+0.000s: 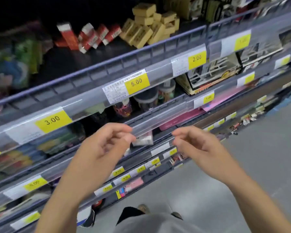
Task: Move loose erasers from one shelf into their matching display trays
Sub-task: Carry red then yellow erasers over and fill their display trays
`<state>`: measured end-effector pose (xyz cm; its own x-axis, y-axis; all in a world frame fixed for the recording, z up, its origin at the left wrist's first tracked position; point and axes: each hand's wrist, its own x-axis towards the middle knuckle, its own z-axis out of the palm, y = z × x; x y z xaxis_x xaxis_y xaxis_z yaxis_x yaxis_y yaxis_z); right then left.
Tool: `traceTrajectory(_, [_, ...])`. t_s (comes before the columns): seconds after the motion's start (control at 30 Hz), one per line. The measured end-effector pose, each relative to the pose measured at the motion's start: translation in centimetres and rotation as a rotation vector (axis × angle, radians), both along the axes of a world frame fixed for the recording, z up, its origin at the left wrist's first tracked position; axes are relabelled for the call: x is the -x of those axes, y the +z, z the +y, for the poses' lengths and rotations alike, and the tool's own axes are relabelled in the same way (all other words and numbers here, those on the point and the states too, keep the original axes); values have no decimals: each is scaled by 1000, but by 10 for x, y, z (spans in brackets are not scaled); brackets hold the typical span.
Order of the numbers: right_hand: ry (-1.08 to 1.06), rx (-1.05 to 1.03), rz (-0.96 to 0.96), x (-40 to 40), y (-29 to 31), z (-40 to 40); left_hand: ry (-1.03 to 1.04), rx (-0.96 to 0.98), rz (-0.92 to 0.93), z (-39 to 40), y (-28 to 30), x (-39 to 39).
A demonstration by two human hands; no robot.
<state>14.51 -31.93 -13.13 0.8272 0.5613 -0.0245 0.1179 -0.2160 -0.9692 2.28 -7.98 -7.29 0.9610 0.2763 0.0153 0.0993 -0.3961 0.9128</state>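
Observation:
Loose tan erasers [148, 26] lie piled on the top shelf at the upper middle. Beside them to the left lie several red-and-white erasers [89, 37], tumbled at angles. Both of my hands hover lower down, in front of the third shelf's price rail. My left hand [104, 147] has its fingers curled and apart, holding nothing. My right hand [196, 142] mirrors it, fingers loosely bent, empty. Between the two hands a small white packet [144, 140] sits on the shelf behind the rail. The picture is motion-blurred.
A blue wire rail [141, 52] fronts the top shelf. Clear price strips carry yellow tags reading 3.00 [52, 121], 5.00 [136, 82] and 2.00 [196, 58]. Round jars [148, 98] and a boxed tray [213, 74] fill the second shelf. Grey floor [242, 174] lies to the right.

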Motion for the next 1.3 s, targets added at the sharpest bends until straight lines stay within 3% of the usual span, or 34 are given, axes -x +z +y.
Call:
traceTrajectory(0.13, [91,-92,-198,-33,70,24,83,-214,-319,5,62,-17])
traceTrajectory(0.27, [160,-154,-358,-55,128,51,229,-487,-520,23,94,-35])
traceTrajectory(0.4, [173,-101,-591,-77,170,88,291,-793,-412,44,103,-51])
traceTrajectory(0.57, [224,240,-925,-110,199,149,274,-977,-184,54,98,-53])
traceTrajectory(0.83, [358,672,-1055,-150,201,215,225,-1022,-186,56,96,-56])
traceTrajectory(1.13, [337,610,-1024,-159,200,202,303,-865,-135,53,100,-60])
traceTrajectory(1.3, [210,425,-915,-144,196,173,459,-742,-128,48,102,-72])
